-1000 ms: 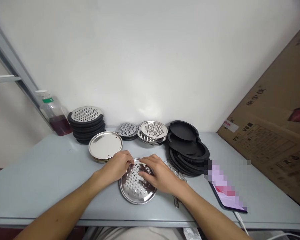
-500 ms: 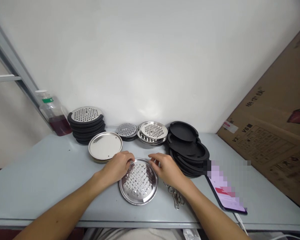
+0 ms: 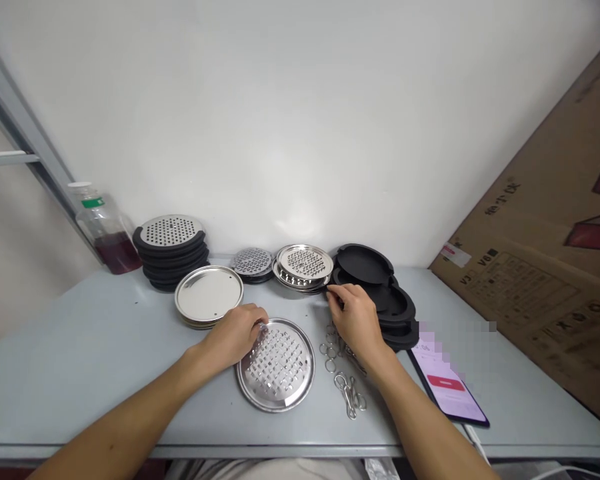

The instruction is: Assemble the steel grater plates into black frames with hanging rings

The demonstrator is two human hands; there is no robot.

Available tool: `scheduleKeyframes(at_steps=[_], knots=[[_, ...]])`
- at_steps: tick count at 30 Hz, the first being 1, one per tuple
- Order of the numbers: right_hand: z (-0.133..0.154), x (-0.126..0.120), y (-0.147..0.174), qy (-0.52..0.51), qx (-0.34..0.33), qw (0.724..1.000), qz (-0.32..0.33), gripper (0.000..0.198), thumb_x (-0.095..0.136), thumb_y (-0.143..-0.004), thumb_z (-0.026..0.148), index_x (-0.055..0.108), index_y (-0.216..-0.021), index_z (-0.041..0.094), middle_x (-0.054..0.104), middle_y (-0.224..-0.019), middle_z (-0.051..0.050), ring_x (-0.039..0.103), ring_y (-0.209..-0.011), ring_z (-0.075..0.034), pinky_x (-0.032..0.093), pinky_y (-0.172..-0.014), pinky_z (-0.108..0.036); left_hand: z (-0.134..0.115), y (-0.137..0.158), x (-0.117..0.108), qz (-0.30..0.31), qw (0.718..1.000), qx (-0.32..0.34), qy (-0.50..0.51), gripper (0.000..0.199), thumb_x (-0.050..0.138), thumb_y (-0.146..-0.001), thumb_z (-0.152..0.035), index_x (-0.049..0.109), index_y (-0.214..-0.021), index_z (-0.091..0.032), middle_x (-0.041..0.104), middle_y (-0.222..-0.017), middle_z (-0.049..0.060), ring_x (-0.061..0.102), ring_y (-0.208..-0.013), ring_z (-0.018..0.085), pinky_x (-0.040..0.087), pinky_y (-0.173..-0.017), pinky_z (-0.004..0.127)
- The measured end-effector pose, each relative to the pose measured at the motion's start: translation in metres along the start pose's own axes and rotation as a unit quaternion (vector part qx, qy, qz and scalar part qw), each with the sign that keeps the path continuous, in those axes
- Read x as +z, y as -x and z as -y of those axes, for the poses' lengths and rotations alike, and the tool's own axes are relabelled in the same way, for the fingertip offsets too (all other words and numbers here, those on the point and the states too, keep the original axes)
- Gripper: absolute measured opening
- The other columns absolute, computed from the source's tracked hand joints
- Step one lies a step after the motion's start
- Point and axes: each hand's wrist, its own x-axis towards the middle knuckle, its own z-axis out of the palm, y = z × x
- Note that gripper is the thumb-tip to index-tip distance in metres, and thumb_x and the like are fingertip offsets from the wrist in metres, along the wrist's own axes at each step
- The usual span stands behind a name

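Observation:
A round metal grater plate (image 3: 277, 367) lies on the table in front of me, raised teeth showing across its middle. My left hand (image 3: 240, 333) pinches its upper left rim. Up and to the right, my right hand (image 3: 355, 317) has its fingers curled at the left edge of the upper black round trays (image 3: 395, 303); its fingertips are partly hidden. Metal rings (image 3: 331, 365) and small metal clips (image 3: 351, 399) lie below that hand. Left of the grater plate stands a stack of smooth metal discs (image 3: 209, 293).
Against the wall stand black holders topped by a perforated disc (image 3: 173, 231), small grater discs (image 3: 253, 261) and larger grater plates (image 3: 305, 263). A bottle of red liquid (image 3: 113, 247) stands far left. On the right are a phone (image 3: 450, 393) with a cable and a large carton (image 3: 545, 267).
My right hand has left the grater plate's upper right side and moved up and right to the black trays, uncovering several rings. My left hand has stayed on the plate's rim.

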Motion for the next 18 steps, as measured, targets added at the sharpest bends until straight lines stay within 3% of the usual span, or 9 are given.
scheduleKeyframes(at_steps=[8, 12, 15, 18], knots=[[0.001, -0.007, -0.019, 0.12, 0.027, 0.992, 0.009, 0.033, 0.042, -0.096, 0.027, 0.072, -0.092, 0.015, 0.067, -0.094, -0.014, 0.056, -0.089, -0.028, 0.045, -0.077, -0.038, -0.002, -0.001, -0.001, 0.0, 1.0, -0.001, -0.006, 0.025, 0.049, -0.085, -0.01, 0.07, -0.089, -0.021, 0.069, -0.091, 0.004, 0.063, -0.086, 0.019, 0.045, -0.08, 0.027], [-0.002, -0.01, -0.025, 0.176, 0.027, 0.984, 0.02, 0.044, 0.035, -0.098, 0.03, 0.073, -0.087, 0.01, 0.061, -0.122, -0.021, 0.051, -0.11, -0.035, 0.045, -0.085, -0.046, -0.001, -0.001, -0.001, -0.004, 1.0, 0.003, -0.005, 0.025, 0.049, -0.085, -0.01, 0.07, -0.089, -0.021, 0.069, -0.091, 0.004, 0.063, -0.085, 0.018, 0.045, -0.079, 0.027], [-0.007, -0.007, -0.026, 0.198, 0.05, 0.977, 0.068, 0.054, 0.032, -0.099, 0.041, 0.073, -0.093, 0.008, 0.05, -0.138, -0.023, 0.039, -0.128, -0.042, 0.036, -0.097, -0.06, 0.0, 0.0, 0.0, -0.007, 1.0, 0.005, -0.004, 0.026, 0.048, -0.084, -0.009, 0.071, -0.09, -0.022, 0.069, -0.091, 0.004, 0.063, -0.086, 0.018, 0.045, -0.08, 0.027], [-0.012, -0.004, -0.028, 0.185, 0.091, 0.97, 0.132, 0.06, 0.03, -0.098, 0.051, 0.067, -0.113, 0.007, 0.043, -0.144, -0.024, 0.031, -0.135, -0.045, 0.026, -0.099, -0.071, 0.0, -0.001, 0.001, -0.009, 1.0, 0.008, -0.006, 0.027, 0.048, -0.085, -0.009, 0.071, -0.09, -0.022, 0.068, -0.091, 0.004, 0.063, -0.087, 0.018, 0.045, -0.081, 0.027]])
